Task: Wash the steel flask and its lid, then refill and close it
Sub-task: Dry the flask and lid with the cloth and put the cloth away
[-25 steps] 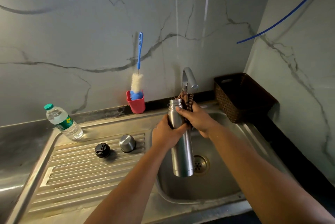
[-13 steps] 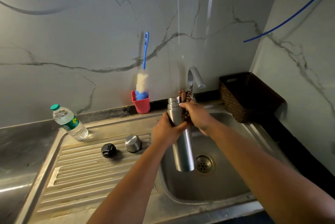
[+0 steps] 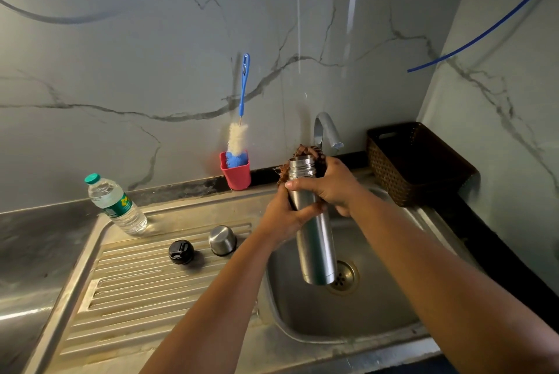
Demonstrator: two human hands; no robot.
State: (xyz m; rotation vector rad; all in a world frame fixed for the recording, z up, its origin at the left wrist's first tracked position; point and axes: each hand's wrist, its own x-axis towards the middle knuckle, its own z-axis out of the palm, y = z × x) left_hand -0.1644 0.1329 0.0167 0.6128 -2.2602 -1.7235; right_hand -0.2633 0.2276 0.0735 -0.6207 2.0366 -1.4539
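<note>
One tall open steel flask (image 3: 314,222), one brown scrubbing pad (image 3: 305,151), one black stopper lid (image 3: 181,251), one steel cup lid (image 3: 222,239), one clear plastic water bottle (image 3: 116,205), one blue-handled bottle brush (image 3: 239,131), one red holder cup (image 3: 237,174), one dark woven basket (image 3: 390,168), two hands.

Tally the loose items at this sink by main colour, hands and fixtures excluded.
Steel: 2, flask, cup lid
Black: 1, stopper
Brown: 2, scrubber, basket
Red: 1, holder
Blue: 1, brush
Clear: 1, bottle
Total: 8
</note>
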